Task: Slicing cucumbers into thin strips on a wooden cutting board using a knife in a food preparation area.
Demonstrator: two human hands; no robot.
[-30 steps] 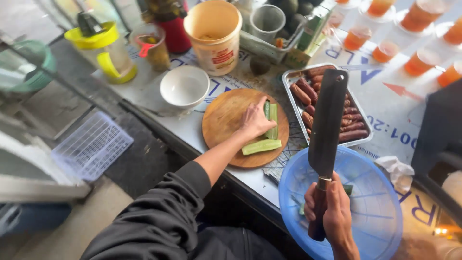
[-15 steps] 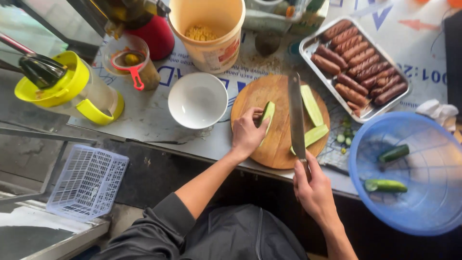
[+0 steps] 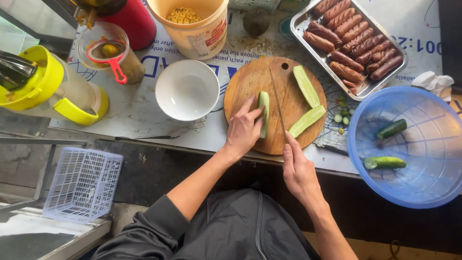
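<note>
I am watching my left hand (image 3: 243,129) pressing down on a pale green, lengthwise-cut cucumber strip (image 3: 263,113) lying on the round wooden cutting board (image 3: 250,84), fingers curled together over its near end, while my right hand (image 3: 299,169) is closed around the handle of a long thin-bladed knife (image 3: 276,100) whose blade is running just beside the strip toward twelve o'clock. I judge the strip to be light, firm but snappable, and wet and slick on its cut face, so pinning it from above with the fingertips tucked back from the blade looks like the safest hold. Two more cut cucumber pieces (image 3: 307,103) are lying on the board at about three o'clock from the strip, apart from it. At three o'clock from the board, on the surface, a blue plastic basket (image 3: 423,192) is holding two whole dark cucumbers (image 3: 385,162); a metal tray of brown sausages (image 3: 353,41) is sitting at one o'clock, and a white ceramic bowl (image 3: 187,89) at nine o'clock.
</note>
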